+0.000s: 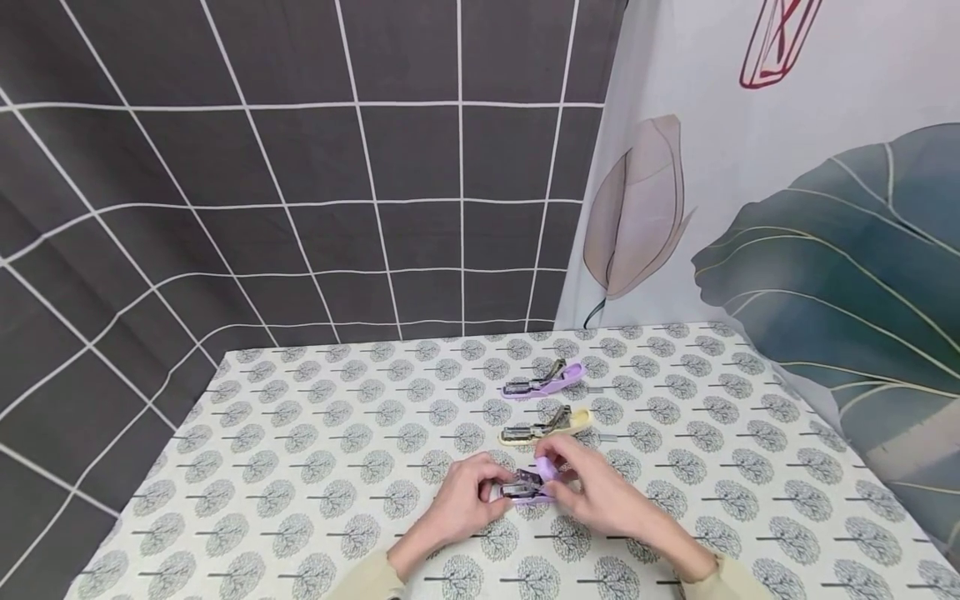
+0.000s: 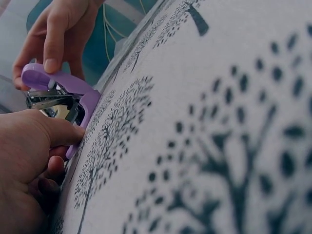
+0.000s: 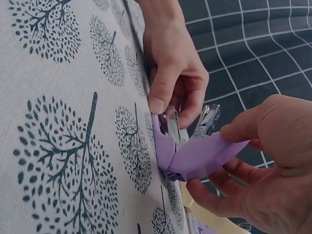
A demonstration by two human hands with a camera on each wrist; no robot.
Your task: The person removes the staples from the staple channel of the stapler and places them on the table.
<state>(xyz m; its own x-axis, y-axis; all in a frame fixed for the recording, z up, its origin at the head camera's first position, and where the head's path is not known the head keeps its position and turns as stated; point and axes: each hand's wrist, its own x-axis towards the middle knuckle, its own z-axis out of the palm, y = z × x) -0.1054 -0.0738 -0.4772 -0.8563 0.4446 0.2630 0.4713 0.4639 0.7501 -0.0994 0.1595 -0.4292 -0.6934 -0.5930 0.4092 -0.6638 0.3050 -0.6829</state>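
A purple stapler (image 3: 195, 155) lies on the patterned tablecloth near the table's front, its top cover raised and the metal magazine (image 3: 173, 122) exposed. My left hand (image 1: 467, 500) pinches the front end of its base between thumb and fingers, as the left wrist view shows. At the other end, my right hand (image 1: 596, 487) grips the raised purple cover (image 2: 58, 80), thumb on one side and fingers on the other. Just beyond the hands lies a yellow stapler (image 1: 577, 420), opened up. Farther back is another purple stapler (image 1: 564, 379), also opened.
A white tablecloth (image 1: 300, 467) with tree prints covers the table. Behind it hangs a dark curtain with a white grid (image 1: 405, 158). At the right is a pale curtain with leaf and flower prints (image 1: 750, 275).
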